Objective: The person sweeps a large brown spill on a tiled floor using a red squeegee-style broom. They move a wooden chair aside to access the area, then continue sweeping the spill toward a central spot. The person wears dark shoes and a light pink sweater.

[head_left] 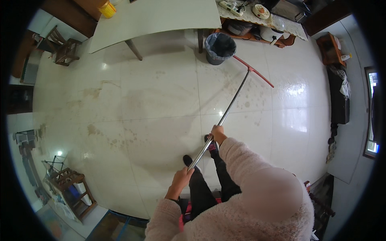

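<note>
A floor squeegee point(230, 105) with a silver pole slants from my body toward the far right of the floor. Its red blade point(261, 76) rests on the pale tiles, one end close beside a grey bin point(220, 49) with a dark liner. At the pole's near end, my left hand point(181, 179) is wrapped round it. Farther up, my right hand point(218, 134) grips the same pole. Brown stains point(93, 129) and wet-looking marks spread over the floor tiles point(161, 96).
Beyond the bin stands a white table point(161, 16) with a yellow container point(107, 9). A low shelf point(257, 37) with pots is at the far right. Wooden chairs point(66, 52) stand along the left, a slatted wooden rack point(76, 193) at lower left, a black bench point(339, 96) at right.
</note>
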The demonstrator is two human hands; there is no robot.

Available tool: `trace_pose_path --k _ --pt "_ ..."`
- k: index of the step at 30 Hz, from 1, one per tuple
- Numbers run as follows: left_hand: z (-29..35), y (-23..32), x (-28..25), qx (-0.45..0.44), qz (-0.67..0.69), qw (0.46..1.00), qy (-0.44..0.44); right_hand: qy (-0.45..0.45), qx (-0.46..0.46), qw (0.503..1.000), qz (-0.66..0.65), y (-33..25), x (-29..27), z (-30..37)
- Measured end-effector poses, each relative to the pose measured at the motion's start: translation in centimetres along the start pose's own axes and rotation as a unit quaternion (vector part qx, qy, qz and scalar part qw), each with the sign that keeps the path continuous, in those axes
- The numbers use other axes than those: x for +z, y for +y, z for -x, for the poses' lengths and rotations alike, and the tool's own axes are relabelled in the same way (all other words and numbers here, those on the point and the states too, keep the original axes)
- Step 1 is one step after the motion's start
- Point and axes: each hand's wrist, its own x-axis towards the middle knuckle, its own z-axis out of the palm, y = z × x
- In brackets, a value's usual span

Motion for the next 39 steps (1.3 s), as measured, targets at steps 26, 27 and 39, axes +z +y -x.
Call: trace_pose_path --k 26,27,39 --pt "22.5 -11.6 3.2 -0.138 0.069 0.987 0.049 -0.180 0.063 0.938 0.288 21.8 3.5 8.1" --pt "20.9 -10.6 3.9 -0.146 0.077 0.985 0.054 -0.180 0.055 0.937 0.295 19.0 3.4 9.5" --pt "11.3 6.9 16.2 -0.160 0.082 0.983 0.039 -0.162 0.048 0.950 0.264 2.5 -11.1 3.7"
